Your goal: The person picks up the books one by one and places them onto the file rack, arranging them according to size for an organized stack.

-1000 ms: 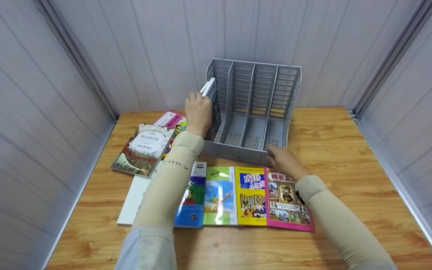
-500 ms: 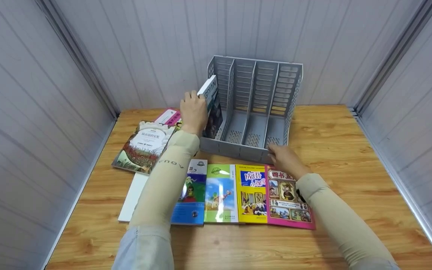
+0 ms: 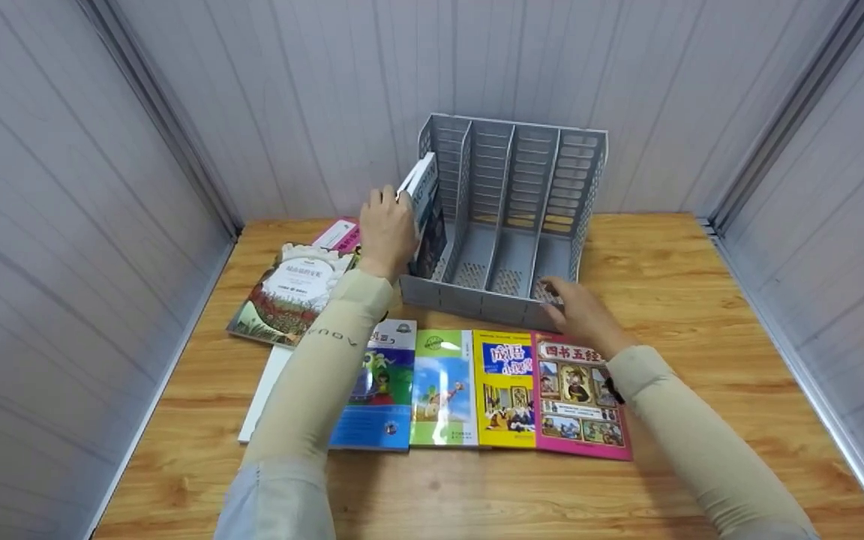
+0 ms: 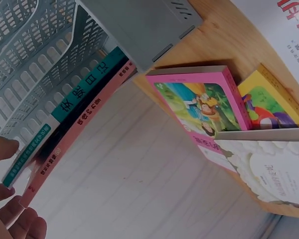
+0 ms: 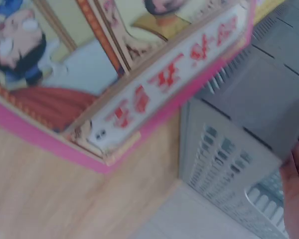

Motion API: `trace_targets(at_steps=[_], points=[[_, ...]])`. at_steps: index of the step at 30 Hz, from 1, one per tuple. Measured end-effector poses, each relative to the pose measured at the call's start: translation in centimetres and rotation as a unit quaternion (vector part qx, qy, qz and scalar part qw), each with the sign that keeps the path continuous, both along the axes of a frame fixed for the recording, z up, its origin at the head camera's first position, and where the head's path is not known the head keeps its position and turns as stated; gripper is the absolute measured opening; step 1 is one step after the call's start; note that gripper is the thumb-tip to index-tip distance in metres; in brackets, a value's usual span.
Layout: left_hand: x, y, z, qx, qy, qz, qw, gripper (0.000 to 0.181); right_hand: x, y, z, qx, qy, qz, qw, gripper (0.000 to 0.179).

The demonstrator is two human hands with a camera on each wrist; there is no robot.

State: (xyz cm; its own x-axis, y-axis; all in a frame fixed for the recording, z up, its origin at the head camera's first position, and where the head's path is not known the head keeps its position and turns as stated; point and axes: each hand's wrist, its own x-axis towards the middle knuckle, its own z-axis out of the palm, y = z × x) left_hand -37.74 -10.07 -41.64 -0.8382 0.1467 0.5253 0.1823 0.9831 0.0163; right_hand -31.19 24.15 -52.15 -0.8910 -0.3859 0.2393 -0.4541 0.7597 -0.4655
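A grey slotted file rack with several tall compartments stands against the back wall. At its left end are two upright thin books, one with a teal spine and one with a pink spine. My left hand grips them near the top, thumb on one side and fingers on the other. A dark cover with large letters faces the compartment. My right hand is at the rack's front right corner, fingers loosely bent, thumb and forefinger apart around the front lip.
Before the rack lies a row of books: blue, green, yellow and pink-edged. On the left, a flower-covered book overlaps a pink one. White panel walls enclose the wooden table.
The two books have tilted and shifted slightly at the rack's left end with my left hand. My right hand's fingers have loosened and spread at the front lip.
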Motion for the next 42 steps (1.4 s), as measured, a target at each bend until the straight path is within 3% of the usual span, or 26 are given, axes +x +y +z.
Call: trace_targets(at_steps=[6,12,16,19,23,28,32,36,42], points=[[1.1,0.2,-0.4,-0.003,0.073,-0.029,0.9969,0.033,0.7,1.6,1.1,-0.005,0.044,-0.016,0.9989,0.046],[2.0,0.8,-1.5,-0.003,0.159,-0.109,0.9812,0.028,1.6,3.2,1.6,-0.027,0.059,-0.029,0.9975,0.045],[2.7,1.5,-2.7,0.016,0.171,-0.165,0.9712,0.026,2.3,4.3,1.6,-0.031,0.058,-0.035,0.9972,0.04],[3.3,1.9,-3.8,0.025,0.144,-0.194,0.9701,0.028,2.8,4.9,1.5,-0.023,0.056,-0.045,0.9972,0.037],[3.8,2.2,-5.2,0.017,0.075,-0.217,0.9732,0.031,3.5,5.6,1.1,-0.01,0.041,-0.056,0.9975,0.033],[4.4,2.7,-6.5,0.004,-0.025,-0.236,0.9715,0.031,3.9,6.4,0.6,0.007,-0.025,-0.064,0.9976,0.041],[4.3,3.3,-7.7,-0.004,-0.079,-0.242,0.967,0.031,4.0,6.8,0.2,0.028,-0.093,-0.062,0.9933,0.055],[3.9,3.9,-8.9,-0.013,-0.113,-0.246,0.9627,0.03,4.0,7.1,-0.3,0.051,-0.129,-0.045,0.9893,0.066],[3.6,4.9,-10.1,-0.034,-0.177,-0.223,0.958,0.037,3.8,7.2,-1.8,0.066,-0.179,-0.031,0.9812,0.087]])
